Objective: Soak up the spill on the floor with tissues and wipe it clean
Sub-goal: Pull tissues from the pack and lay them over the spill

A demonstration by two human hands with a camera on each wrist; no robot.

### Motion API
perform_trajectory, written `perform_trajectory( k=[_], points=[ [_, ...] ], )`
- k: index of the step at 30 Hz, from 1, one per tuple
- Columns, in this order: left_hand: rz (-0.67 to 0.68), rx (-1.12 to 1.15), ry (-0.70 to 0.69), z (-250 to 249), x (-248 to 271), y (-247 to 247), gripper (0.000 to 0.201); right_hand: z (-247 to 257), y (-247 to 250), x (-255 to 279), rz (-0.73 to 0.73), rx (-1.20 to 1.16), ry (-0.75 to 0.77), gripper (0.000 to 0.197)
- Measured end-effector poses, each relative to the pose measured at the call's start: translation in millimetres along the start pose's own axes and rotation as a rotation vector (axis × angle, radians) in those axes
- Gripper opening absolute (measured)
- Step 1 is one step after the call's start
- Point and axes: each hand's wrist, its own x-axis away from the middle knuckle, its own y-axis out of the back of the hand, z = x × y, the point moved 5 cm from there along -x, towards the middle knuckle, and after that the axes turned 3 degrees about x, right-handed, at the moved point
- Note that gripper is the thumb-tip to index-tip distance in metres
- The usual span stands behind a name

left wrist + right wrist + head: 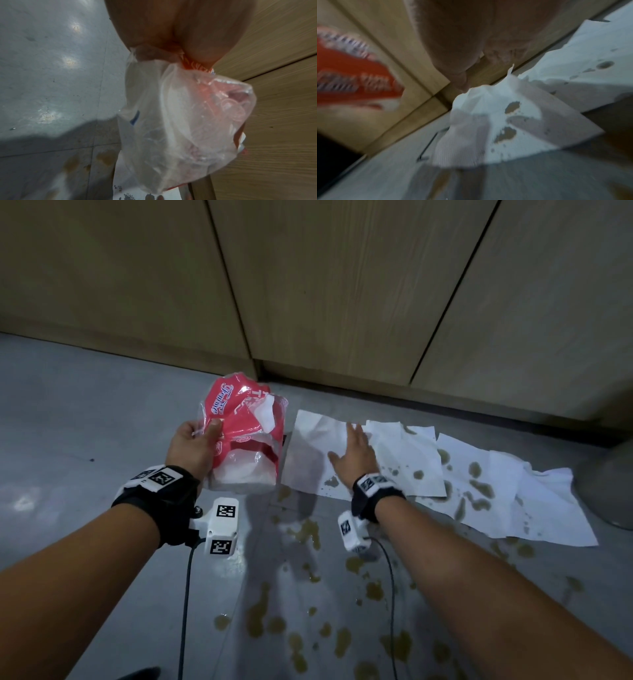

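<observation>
Brown spill drops [308,594] are scattered over the grey floor [85,422]. Several white tissues [479,484] lie in a row along the cabinet base, with brown stains soaking through. My right hand [352,446] is spread flat, fingers straight, over the leftmost tissue [308,446]. The right wrist view shows that tissue [505,115] with a raised corner just under my fingers [464,79]. My left hand [202,429] grips the top of a red and clear tissue pack [239,436], held above the floor to the left. The pack [180,121] hangs from my left hand [171,40].
Wooden cabinet doors [342,285] close off the far side. A grey rounded object [613,491] stands at the right edge, beside the last tissue. Bare grey floor stretches to the left. Black cables [185,594] hang from both wrists.
</observation>
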Motion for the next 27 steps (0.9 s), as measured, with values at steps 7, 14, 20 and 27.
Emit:
perform_trajectory(
  k=[7, 14, 20, 27],
  points=[
    [0.027, -0.002, -0.004, 0.6, 1.5, 3.4, 0.019, 11.7, -70.9, 20.0, 0.336, 0.362, 0.141, 0.065],
    [0.032, 0.061, 0.004, 0.7, -1.4, 15.7, 0.015, 31.2, -52.7, -1.0, 0.208, 0.4, 0.09, 0.065],
    [0.098, 0.13, 0.021, -1.3, 3.8, 2.6, 0.016, 2.1, -56.6, -21.2, 0.366, 0.413, -0.009, 0.071],
    [0.183, 0.167, 0.069, 1.7, 5.4, -24.1, 0.033, 21.0, -18.1, -14.4, 0.226, 0.272, 0.084, 0.06]
  ],
)
